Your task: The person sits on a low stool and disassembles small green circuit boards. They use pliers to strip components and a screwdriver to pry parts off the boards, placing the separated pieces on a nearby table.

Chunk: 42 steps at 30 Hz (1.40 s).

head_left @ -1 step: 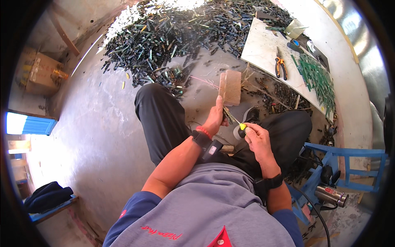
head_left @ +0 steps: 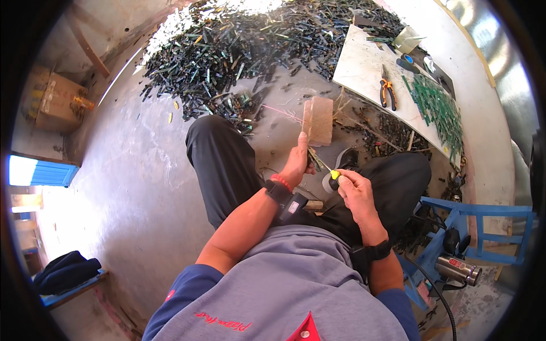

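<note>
My right hand (head_left: 358, 194) is closed around the yellow and black handle of a screwdriver (head_left: 335, 175). The thin shaft points up and left toward my left hand (head_left: 296, 163). That hand is closed, thumb pointing away from me, on a narrow dark strip (head_left: 313, 154) that is partly hidden by the fingers. The screwdriver's tip is close to the strip; whether they touch is too small to tell. Just beyond my left thumb stands a reddish-brown brick (head_left: 318, 120) on the floor, between my knees.
A large heap of dark strips (head_left: 227, 62) covers the floor ahead. At the right, a white board (head_left: 364, 65) bears orange-handled pliers (head_left: 388, 94), tape and green strips (head_left: 435, 108). A blue chair (head_left: 483, 210) and a steel flask (head_left: 458, 269) are near my right elbow.
The screwdriver handle has shifted very slightly toward the left. My left hand and the strip look unmoved.
</note>
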Available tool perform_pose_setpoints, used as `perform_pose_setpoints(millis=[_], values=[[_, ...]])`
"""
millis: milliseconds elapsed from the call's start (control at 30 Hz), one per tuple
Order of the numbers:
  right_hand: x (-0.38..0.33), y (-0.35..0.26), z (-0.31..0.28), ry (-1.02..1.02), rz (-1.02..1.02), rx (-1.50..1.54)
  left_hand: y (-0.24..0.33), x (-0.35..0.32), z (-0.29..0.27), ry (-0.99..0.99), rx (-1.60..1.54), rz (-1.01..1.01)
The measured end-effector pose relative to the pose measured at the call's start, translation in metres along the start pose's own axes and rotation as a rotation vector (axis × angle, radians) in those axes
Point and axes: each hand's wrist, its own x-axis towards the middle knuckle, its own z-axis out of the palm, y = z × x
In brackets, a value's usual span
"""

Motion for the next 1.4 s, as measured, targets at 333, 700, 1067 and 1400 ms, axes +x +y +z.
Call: perform_pose_setpoints(millis=[333, 700, 1067, 1400], values=[[0.005, 0.007, 0.007, 0.097, -0.455, -0.654, -0.003, 0.002, -0.002, -0.061, -0.05, -0.025], [0.002, 0.016, 0.002, 0.097, -0.452, -0.433, 0.009, -0.009, 0.006, -0.237, -0.374, -0.142], [-0.003, 0.002, -0.007, 0.074, -0.57, -0.6, 0.008, -0.011, -0.002, -0.488, -0.345, -0.134], [-0.002, 0.009, -0.018, 0.029, -0.286, -0.292, 0.012, -0.02, 0.007, -0.343, -0.259, -0.139]])
